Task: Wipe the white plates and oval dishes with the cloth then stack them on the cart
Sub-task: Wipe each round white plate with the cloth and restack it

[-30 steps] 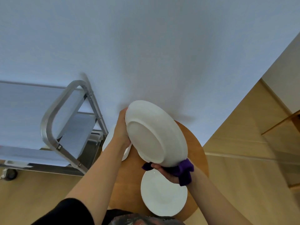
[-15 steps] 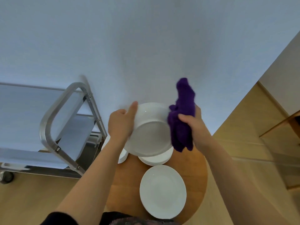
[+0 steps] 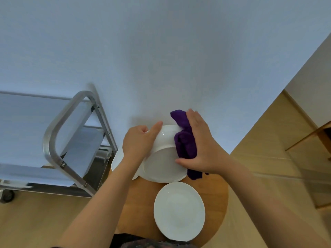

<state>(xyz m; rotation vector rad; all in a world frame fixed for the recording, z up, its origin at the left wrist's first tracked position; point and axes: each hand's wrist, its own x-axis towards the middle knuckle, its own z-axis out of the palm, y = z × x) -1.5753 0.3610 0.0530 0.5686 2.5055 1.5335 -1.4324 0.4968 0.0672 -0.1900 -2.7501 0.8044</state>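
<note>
Holding the plate (image 3: 161, 158) tilted up off the surface (image 3: 143, 203), underside toward me, so my cloth can reach it without pressing anything into the wood. Lifted like this I can probably turn it and cover rim and base in one go.

My left hand (image 3: 138, 144) grips the plate's left rim: fingers curled over the edge, index finger laid straight along the top of the rim, thumb side hidden behind the plate. That's the anchor, counter-force for the wiping.

My right hand (image 3: 198, 147) presses the purple cloth (image 3: 185, 144) flat against the right side of the plate. Fingers straight and close together, spread over the bunched cloth, thumb stretched out low across the plate's face. Not pinching, just palm pressure. One tail of cloth sticks out above the fingertips, another hangs below the palm past the plate's lower edge.

Plate being wiped sits above a small stack of white dishes (image 3: 116, 163) at the back of the round wooden surface; can't tell how many or whether they're oval. One more white plate (image 3: 179, 210) lies flat, face up, nearer me on the same surface.

Cart (image 3: 53, 140) stands to my left, just beside the surface, metal handle frame nearest. Nothing stacked on the visible shelf parts yet, so my read: early in the job, wipe step in progress.
</note>
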